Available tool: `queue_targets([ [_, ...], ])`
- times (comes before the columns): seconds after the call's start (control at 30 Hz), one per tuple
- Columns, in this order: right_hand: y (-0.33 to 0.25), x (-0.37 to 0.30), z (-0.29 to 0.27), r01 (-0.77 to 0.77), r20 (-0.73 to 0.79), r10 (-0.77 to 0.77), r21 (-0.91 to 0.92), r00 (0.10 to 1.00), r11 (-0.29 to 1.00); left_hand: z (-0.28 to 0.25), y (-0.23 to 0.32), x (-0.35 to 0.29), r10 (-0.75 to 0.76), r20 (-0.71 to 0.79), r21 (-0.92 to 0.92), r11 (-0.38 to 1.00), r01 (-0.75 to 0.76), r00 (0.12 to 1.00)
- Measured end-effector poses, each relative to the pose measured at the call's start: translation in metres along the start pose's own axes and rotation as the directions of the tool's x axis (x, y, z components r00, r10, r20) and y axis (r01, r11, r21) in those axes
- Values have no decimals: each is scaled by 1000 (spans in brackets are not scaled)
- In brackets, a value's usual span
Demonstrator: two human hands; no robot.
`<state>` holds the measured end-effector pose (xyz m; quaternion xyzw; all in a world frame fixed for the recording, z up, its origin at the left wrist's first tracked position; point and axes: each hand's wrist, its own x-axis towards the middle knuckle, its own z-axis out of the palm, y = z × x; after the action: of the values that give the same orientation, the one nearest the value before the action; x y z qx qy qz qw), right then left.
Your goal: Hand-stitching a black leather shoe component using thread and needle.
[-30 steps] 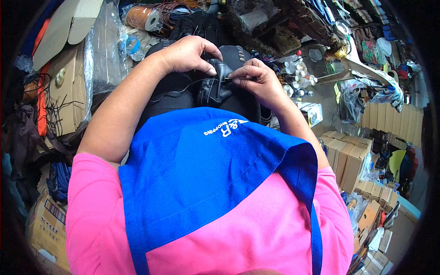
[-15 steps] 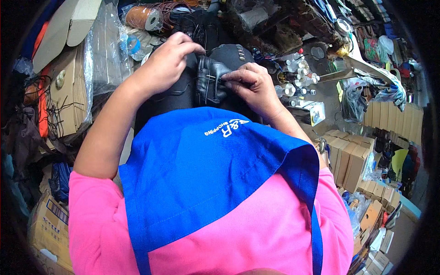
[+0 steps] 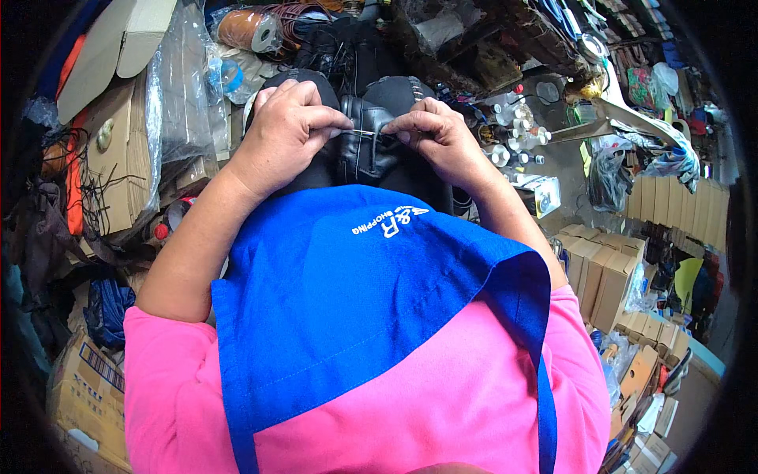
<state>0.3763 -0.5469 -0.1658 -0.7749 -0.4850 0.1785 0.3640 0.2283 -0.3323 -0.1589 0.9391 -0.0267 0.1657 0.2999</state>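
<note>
The left hand (image 3: 286, 126) pinches a thin needle (image 3: 362, 132) between thumb and forefinger, its other fingers curled over the black leather shoe (image 3: 371, 146). The right hand (image 3: 438, 138) pinches the needle's other end where it meets the leather, fingers pressed together. The shoe rests on the person's lap, just above the top edge of the blue apron (image 3: 355, 292). A clean stitch probably calls for the right hand to brace the seam firmly while the left draws the needle straight through. Counted: 2 hands, 1 needle, 1 shoe in hand, 1 apron, 1 brown cord spool (image 3: 245, 30) beyond, and several cardboard boxes (image 3: 600, 268) at the right.
</note>
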Motion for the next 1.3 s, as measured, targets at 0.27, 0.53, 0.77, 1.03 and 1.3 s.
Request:
queue_targets([
  [0.27,2,2,0,-25,19,25,32,1000,999,-1,-1,1,36,-1,43,998,-36,999],
  [0.53,6,3,0,-39,53,37,32,998,999,8,-5,7,79,1,-2,997,-79,997],
  [0.77,3,2,-4,-100,89,88,135,992,986,14,-19,14,101,114,-251,965,-69,988],
  [1.03,-1,2,7,-67,-21,68,55,997,996,18,-13,9,-22,117,-211,976,46,993],
  [1.3,5,-3,12,-303,58,310,447,949,842,20,-8,9,-73,123,-210,973,98,990],
])
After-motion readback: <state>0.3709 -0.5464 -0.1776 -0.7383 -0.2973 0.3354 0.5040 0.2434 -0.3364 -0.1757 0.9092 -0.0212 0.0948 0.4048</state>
